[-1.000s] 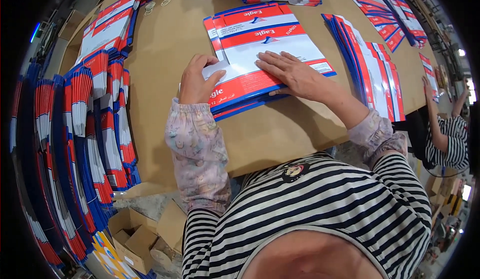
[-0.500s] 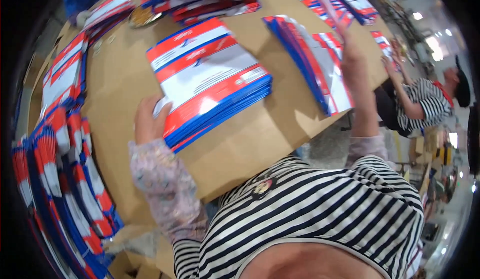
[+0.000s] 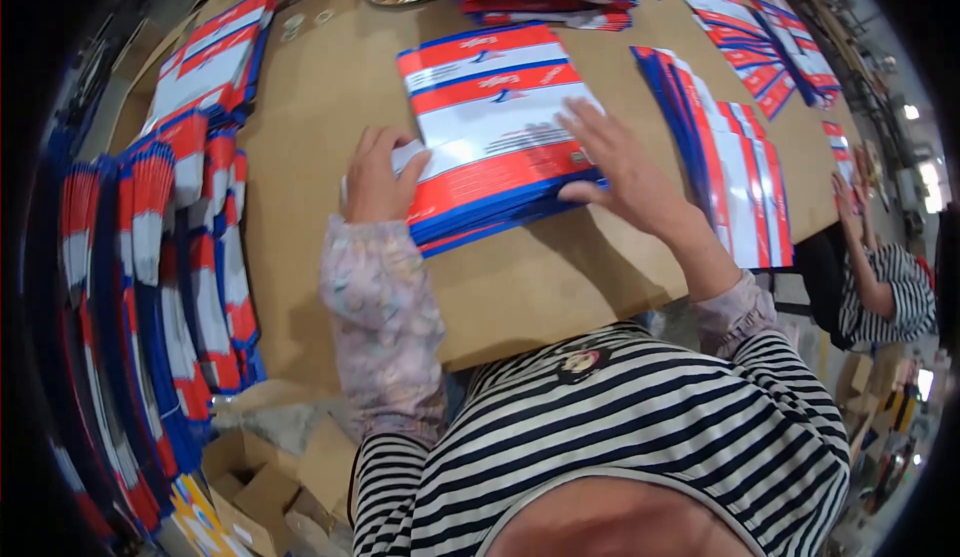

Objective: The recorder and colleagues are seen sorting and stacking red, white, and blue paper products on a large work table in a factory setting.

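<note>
Left hand [image 3: 378,179] pinched white paper [image 3: 404,155], right hand [image 3: 628,175] spread empty; squaring the stack [image 3: 500,137] by the tabletop's [image 3: 530,295] front edge seemingly required evenness.

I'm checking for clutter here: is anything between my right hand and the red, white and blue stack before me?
Nothing visible. The right hand is partly over the right side of the stack, contact unclear; the left hand is at its left side.

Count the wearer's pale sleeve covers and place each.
2: the left sleeve cover, just below the left hand at the left edge of the printed stack; the right sleeve cover, below and right of the right hand over the stack's right side. None seems hidden.
</note>
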Demonstrator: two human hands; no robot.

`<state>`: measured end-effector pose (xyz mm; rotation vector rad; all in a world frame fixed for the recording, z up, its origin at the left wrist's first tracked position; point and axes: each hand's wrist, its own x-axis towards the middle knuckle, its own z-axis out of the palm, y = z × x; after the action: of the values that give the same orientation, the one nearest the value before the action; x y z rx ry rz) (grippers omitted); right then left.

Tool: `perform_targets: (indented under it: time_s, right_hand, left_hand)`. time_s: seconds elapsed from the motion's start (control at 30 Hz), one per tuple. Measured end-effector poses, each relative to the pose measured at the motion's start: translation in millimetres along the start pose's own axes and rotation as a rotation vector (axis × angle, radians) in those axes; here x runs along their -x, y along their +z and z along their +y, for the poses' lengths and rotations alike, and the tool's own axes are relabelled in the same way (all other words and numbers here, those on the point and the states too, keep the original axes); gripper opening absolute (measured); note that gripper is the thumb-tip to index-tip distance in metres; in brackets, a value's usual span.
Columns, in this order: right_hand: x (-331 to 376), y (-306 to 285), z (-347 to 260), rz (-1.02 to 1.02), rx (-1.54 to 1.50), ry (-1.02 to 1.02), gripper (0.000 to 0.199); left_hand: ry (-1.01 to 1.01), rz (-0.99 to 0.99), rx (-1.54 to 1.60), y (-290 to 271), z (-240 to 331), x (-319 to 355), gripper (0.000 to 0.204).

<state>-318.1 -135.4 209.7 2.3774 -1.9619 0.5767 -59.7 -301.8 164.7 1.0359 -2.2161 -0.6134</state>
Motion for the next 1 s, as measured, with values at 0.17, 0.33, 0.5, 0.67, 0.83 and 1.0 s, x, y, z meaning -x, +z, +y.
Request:
perform_targets:
  time_s: [0.17, 0.33, 0.5, 0.67, 0.83, 1.0]
  right_hand:
    - [-34, 37, -28, -0.141, 0.011, -0.238, 0.074]
    - [-35, 41, -29, -0.206, -0.007, -0.265, 0.06]
    - [-29, -23, -27, -0.233, 0.09, -0.321, 0.05]
    - [-1, -131, 8, 0.163, 0.144, -0.052, 0.045]
    - [79, -114, 101, 0.524, 0.368, 0.325, 0.045]
    - [107, 14, 115, -0.097, 0.449, 0.966, 0.065]
  left_hand:
    - [-0.015, 0.013, 0.134, -6, 5, -2, 0.019]
    - [-0.025, -0.05, 0.166, -6, 2, 0, 0.015]
    - [-0.057, -0.075, 0.354, -2, -14, 1, 0.017]
    - [-0.199, -0.084, 0.278, -5, -26, 11, 0.027]
    - [0.015, -0.099, 0.055, 6, -8, 4, 0.03]
    - [0.065, -0.055, 0.031, 6, -9, 0, 0.029]
